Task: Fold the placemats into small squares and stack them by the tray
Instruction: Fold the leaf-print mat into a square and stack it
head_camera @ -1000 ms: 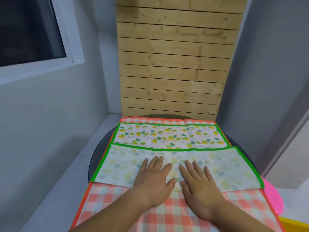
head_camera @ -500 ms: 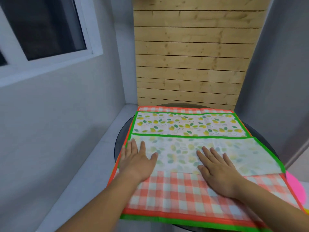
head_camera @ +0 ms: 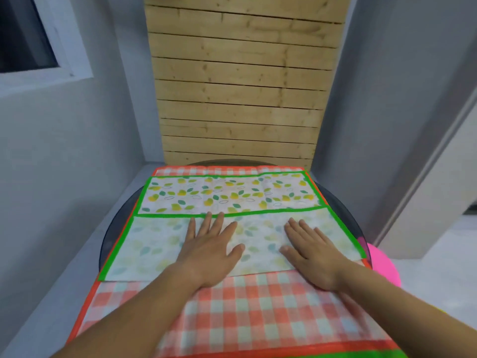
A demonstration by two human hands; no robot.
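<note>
Step in hand: creasing first fold of leaf mat [head_camera: 154,244]. Flat on it, left hand [head_camera: 209,254] and right hand [head_camera: 313,257], fingers straight, holding nothing. Next, likely: crosswise fold.

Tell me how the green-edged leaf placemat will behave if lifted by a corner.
Probably floppy: the leaf placemat lies folded flat over itself, creases showing. Likely thin and light: its print shows faintly through the folded flap. It may slide on the checked placemat beneath; left hand and right hand lie flat on it.

1 left hand [head_camera: 210,254], 1 right hand [head_camera: 313,254], 1 leaf-print placemat [head_camera: 154,244], 1 checked placemat [head_camera: 258,306], 1 table [head_camera: 113,228].
</note>
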